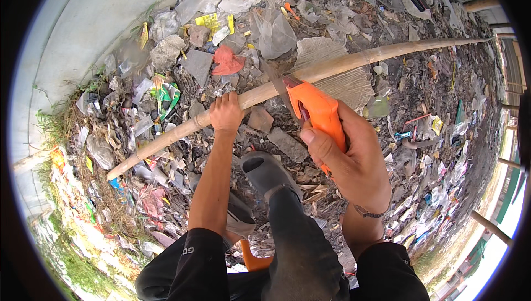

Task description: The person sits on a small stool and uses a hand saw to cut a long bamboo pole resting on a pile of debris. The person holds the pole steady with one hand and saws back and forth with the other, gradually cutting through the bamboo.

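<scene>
We are steadying a bamboo pole (332, 66), its long axis running lower-left to upper-right over littered ground (420, 96). Our left hand (225, 113) is wrapping it; just right, our right hand (345, 149) is clenching an orange-handled saw (316, 114), blade crossing the pole.

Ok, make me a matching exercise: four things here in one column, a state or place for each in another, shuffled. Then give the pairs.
1. left hand
2. right hand
3. saw blade
4. grey boot

A. wraps the orange saw handle
B. lies across the bamboo pole
C. grips the pole from above
D. stands on the littered ground, below the pole in the picture

Pairs: 1-C, 2-A, 3-B, 4-D
</scene>
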### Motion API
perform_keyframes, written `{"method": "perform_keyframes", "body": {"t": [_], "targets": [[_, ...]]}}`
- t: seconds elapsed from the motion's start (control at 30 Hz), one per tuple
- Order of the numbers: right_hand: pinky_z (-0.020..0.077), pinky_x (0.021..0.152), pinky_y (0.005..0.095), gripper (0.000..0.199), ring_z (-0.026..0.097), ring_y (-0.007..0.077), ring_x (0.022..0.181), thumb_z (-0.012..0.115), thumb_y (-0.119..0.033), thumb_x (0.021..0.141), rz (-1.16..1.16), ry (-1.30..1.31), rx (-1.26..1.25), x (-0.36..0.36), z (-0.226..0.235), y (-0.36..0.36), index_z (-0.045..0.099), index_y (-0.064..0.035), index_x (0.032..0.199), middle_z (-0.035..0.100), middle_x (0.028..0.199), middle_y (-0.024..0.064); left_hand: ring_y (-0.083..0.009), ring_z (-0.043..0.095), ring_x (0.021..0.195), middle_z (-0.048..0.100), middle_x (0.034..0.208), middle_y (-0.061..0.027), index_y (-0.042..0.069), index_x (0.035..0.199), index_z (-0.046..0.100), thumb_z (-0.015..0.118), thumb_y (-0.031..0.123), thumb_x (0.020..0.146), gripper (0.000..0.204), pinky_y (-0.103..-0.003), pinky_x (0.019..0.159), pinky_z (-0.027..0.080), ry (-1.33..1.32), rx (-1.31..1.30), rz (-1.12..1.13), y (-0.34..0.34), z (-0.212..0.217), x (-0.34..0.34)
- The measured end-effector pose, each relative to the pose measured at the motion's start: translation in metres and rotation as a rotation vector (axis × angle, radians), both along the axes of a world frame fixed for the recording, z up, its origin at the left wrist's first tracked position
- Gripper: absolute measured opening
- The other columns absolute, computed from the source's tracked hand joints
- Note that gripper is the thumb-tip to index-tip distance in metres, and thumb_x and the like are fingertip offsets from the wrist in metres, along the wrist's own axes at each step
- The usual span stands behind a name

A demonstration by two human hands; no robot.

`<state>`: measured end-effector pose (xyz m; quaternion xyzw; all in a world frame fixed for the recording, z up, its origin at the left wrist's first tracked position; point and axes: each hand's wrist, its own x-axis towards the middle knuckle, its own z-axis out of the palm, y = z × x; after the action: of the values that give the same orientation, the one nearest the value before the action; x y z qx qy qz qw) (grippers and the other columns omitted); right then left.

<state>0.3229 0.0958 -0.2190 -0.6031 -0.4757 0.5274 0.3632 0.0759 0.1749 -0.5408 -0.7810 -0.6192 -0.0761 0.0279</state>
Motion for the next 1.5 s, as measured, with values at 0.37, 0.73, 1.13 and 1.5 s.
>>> {"method": "perform_keyframes", "body": {"t": [0.37, 0.73, 1.13, 1.5], "targets": [[0.0524, 0.072, 0.0274, 0.028, 0.066, 0.0122, 0.080, 0.076, -0.010, 0.094, -0.141, -0.030, -0.094, -0.017, -0.028, -0.099, 0.064, 0.0024, 0.116, 0.069, 0.085, 0.0058, -0.0257, 0.070, 0.086, 0.069, 0.094, -0.0037, 0.014, 0.101, 0.068, 0.078, 0.017, 0.075, 0.027, -0.040, 0.076, 0.055, -0.015, 0.054, -0.024, -0.007, -0.003, -0.004], [0.0472, 0.063, 0.0273, 0.020, 0.057, 0.0074, 0.068, 0.080, -0.013, 0.091, -0.376, -0.050, -0.119, -0.026, -0.205, -0.240, 0.064, -0.0022, 0.095, 0.065, 0.078, 0.0007, -0.0274, 0.071, 0.090, 0.071, 0.095, -0.0040, 0.014, 0.098, 0.068, 0.076, 0.023, 0.080, 0.021, -0.042, 0.080, 0.055, -0.047, 0.009, 0.002, -0.009, -0.008, -0.001], [0.0442, 0.066, 0.0262, 0.019, 0.055, 0.0077, 0.070, 0.076, -0.012, 0.081, -0.570, 0.052, 0.015, 0.053, -0.151, -0.229, 0.071, 0.0022, 0.092, 0.065, 0.080, -0.0008, -0.0364, 0.077, 0.090, 0.078, 0.096, -0.0132, 0.010, 0.097, 0.073, 0.074, 0.021, 0.075, 0.024, -0.047, 0.081, 0.062, -0.098, -0.438, 0.108, 0.020, 0.048, 0.002], [0.0502, 0.068, 0.0260, 0.025, 0.061, 0.0068, 0.075, 0.075, -0.010, 0.093, -0.411, -0.011, -0.165, 0.020, -0.136, -0.188, 0.073, 0.0042, 0.114, 0.070, 0.087, 0.0007, -0.0366, 0.077, 0.094, 0.079, 0.097, -0.0194, 0.007, 0.103, 0.078, 0.082, 0.028, 0.060, 0.048, -0.048, 0.085, 0.061, -0.217, -1.176, 0.035, 0.072, 0.047, -0.024]]}}
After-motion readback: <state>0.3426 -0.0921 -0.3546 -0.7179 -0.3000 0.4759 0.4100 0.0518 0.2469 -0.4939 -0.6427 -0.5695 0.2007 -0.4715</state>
